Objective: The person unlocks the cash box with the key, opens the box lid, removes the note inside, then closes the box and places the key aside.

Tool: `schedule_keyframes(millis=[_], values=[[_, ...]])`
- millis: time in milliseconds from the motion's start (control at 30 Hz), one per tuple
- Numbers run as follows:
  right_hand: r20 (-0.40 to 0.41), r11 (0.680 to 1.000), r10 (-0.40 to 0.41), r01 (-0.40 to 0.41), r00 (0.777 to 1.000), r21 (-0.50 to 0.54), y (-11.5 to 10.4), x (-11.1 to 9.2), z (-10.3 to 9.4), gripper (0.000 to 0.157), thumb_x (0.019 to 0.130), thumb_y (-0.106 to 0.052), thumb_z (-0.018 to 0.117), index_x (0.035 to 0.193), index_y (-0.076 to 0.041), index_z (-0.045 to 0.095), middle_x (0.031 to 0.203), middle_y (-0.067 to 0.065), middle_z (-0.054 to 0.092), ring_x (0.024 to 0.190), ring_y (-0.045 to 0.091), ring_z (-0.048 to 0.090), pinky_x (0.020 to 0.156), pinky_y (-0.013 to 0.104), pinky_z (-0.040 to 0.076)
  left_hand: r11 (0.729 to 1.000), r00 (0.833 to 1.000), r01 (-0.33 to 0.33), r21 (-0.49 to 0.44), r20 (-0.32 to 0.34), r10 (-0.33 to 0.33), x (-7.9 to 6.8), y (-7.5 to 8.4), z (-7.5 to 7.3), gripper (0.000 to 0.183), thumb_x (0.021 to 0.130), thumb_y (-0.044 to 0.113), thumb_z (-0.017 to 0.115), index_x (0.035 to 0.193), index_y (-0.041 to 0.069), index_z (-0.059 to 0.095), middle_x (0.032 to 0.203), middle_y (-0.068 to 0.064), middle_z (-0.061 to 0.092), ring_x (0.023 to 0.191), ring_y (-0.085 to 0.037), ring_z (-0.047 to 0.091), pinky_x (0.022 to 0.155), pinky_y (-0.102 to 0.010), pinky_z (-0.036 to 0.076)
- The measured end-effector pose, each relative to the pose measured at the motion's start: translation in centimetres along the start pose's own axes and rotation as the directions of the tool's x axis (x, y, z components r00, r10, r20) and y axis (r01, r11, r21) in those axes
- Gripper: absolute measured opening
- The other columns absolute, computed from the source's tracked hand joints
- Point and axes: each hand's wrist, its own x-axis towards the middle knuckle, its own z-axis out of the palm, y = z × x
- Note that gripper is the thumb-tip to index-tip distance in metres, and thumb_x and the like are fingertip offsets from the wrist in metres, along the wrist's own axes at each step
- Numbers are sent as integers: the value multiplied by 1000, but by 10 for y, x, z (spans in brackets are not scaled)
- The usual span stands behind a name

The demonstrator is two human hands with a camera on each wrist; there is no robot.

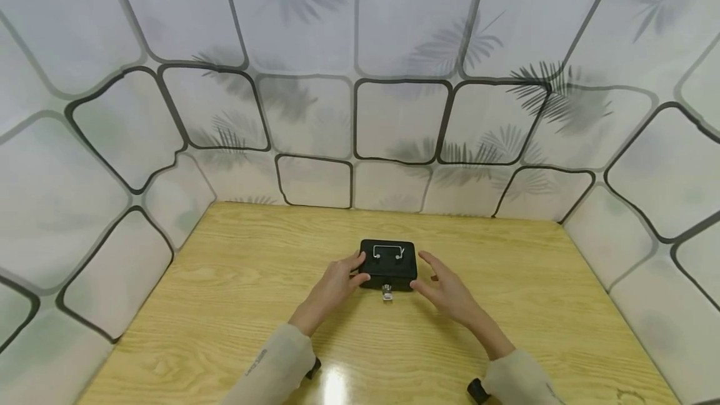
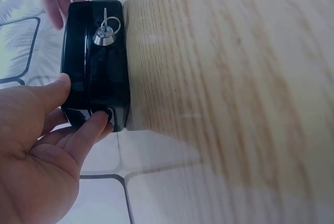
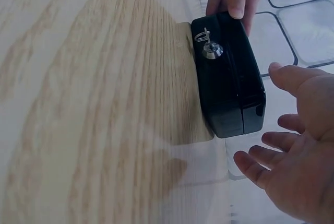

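Observation:
A small black cash box [image 1: 388, 267] with a metal carry handle [image 1: 388, 247] on its lid rests on the table. From the lock [image 2: 103, 39] in its front juts a key [image 3: 206, 36] with a ring. My left hand [image 1: 335, 281] holds the box's left end, thumb and fingers curved about the corner in the left wrist view. On the other side, my right hand [image 1: 448, 292] has its fingers spread beside the right end. A gap shows between its fingers and the box in the right wrist view.
The wood-grain table [image 1: 253, 255] spreads all round the box. Pale walls [image 1: 315, 117] with dark outlines and leaf prints rise behind it and on both sides. A bright light reflection [image 1: 334, 386] lies on the table's near part.

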Motion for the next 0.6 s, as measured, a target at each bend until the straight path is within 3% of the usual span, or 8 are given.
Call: schedule_keyframes(millis=[233, 600], values=[[28, 998, -58, 58, 998, -21, 1, 1, 5, 73, 103, -28, 67, 160, 0, 33, 162, 24, 34, 126, 49, 56, 100, 60, 49, 1000, 1000, -2, 3, -8, 2, 1, -1, 0, 60, 102, 19, 67, 152, -4, 44, 156, -26, 40, 140, -37, 46, 107, -48, 47], [-46, 994, -85, 81, 995, -78, 3, 2, 16, 61, 103, -12, 66, 156, 4, 39, 151, 30, 48, 117, 51, 62, 94, 60, 53, 1000, 1000, -1, 14, -5, 1, 1, -3, 2, 60, 102, 20, 67, 152, -2, 45, 157, -26, 40, 139, -37, 47, 103, -46, 50]])
